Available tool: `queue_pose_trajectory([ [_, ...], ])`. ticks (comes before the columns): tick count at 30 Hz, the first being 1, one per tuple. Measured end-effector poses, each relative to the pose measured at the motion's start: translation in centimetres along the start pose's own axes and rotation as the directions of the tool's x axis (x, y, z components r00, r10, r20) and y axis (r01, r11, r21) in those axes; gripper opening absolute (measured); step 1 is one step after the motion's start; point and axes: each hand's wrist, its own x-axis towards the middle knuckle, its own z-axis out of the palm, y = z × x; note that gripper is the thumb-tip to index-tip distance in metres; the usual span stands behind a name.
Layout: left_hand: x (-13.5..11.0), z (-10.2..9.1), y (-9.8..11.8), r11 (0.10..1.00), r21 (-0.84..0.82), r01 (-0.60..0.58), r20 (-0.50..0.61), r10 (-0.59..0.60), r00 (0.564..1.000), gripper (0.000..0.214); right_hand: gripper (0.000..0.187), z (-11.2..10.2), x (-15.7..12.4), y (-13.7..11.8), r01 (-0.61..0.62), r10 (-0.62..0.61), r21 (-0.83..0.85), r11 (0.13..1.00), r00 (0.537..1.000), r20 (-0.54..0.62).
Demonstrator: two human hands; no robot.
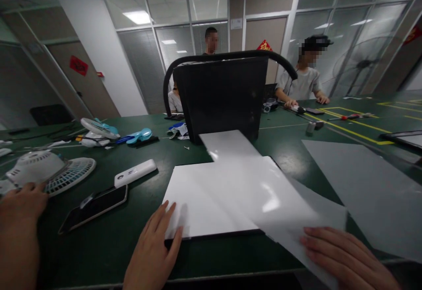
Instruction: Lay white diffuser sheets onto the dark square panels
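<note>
A white rectangular sheet (198,202) with a black border showing along its edges lies flat on the green table. My left hand (153,246) rests at its lower left corner, fingers and thumb apart, the fingertips touching the white surface. A glossy, translucent plastic sheet (237,171) slants across the white one, its far end lifted. The near end of this plastic sheet is in my right hand (349,257), fingers close together on top and the thumb hidden. Motion blurs the right hand slightly.
Another person's hand (26,202) touches a white fan (42,169) at left. A phone (95,206) and a white power bank (136,172) lie nearby. A black panel (224,100) stands behind the sheets. More sheets (365,184) lie right. A person (301,81) sits across the table.
</note>
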Motion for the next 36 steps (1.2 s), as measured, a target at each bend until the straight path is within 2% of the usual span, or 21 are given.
queue_pose_trajectory([
  [1, -0.1, 0.1, 0.1, 1.0, -0.002, 0.027, -0.036, -0.027, 0.999, 0.061, 0.038, 0.8, 1.0, 0.0, 0.0, 0.0, -0.014, 1.0, 1.0, -0.015],
  [4, -0.2, 0.1, 0.5, 0.994, 0.006, 0.112, -0.124, -0.111, 0.986, 0.075, 0.025, 2.8, 2.5, 0.5, -0.193, 0.192, -0.005, 0.981, 0.979, -0.073],
  [6, -0.1, -0.1, 0.9, 0.99, 0.01, 0.142, -0.142, -0.139, 0.98, 0.08, 0.018, 3.6, 2.3, 0.8, -0.305, 0.306, 0.022, 0.952, 0.949, -0.073],
  [8, 0.1, -0.5, 1.3, 0.989, 0.001, 0.148, -0.161, -0.146, 0.976, 0.084, 0.014, 4.1, 1.7, 0.9, -0.367, 0.368, 0.028, 0.93, 0.929, -0.045],
  [11, 0.3, -0.9, 1.7, 0.989, -0.019, 0.145, -0.201, -0.146, 0.969, 0.093, 0.017, 4.6, 0.9, 0.9, -0.43, 0.43, 0.002, 0.903, 0.902, -0.031],
  [13, 0.3, -1.0, 1.6, 0.991, -0.02, 0.135, -0.203, -0.136, 0.97, 0.092, 0.027, 4.9, 0.8, 0.9, -0.464, 0.463, -0.023, 0.886, 0.886, -0.036],
  [15, 0.2, -0.9, 1.2, 0.994, 0.015, 0.111, -0.167, -0.107, 0.98, 0.077, 0.031, 5.2, 0.8, 1.1, -0.475, 0.474, -0.039, 0.879, 0.88, -0.025],
  [17, 0.0, -0.8, 0.6, 0.995, 0.075, 0.064, -0.105, -0.056, 0.993, 0.054, 0.029, 5.4, 0.8, 1.3, -0.475, 0.476, -0.051, 0.878, 0.88, -0.009],
  [19, -0.2, -0.6, 0.0, 0.993, 0.114, 0.029, -0.045, -0.024, 0.999, 0.041, 0.027, 5.6, 1.0, 1.4, -0.481, 0.482, -0.065, 0.874, 0.876, -0.007],
  [23, -0.2, -0.6, -0.5, 0.998, 0.068, 0.003, 0.046, -0.006, 0.999, 0.041, 0.03, 5.3, 1.4, 1.3, -0.496, 0.496, -0.095, 0.863, 0.868, -0.024],
  [29, 0.1, -0.8, -0.2, 1.0, 0.024, -0.014, 0.08, 0.012, 0.997, 0.043, 0.05, 4.1, 1.9, 0.5, -0.456, 0.461, -0.112, 0.883, 0.887, 0.03],
  [36, 0.1, -1.0, 0.2, 0.999, -0.023, -0.033, 0.016, 0.033, 0.999, 0.045, 0.044, 5.2, 1.5, 0.8, -0.486, 0.508, -0.178, 0.855, 0.855, 0.105],
])
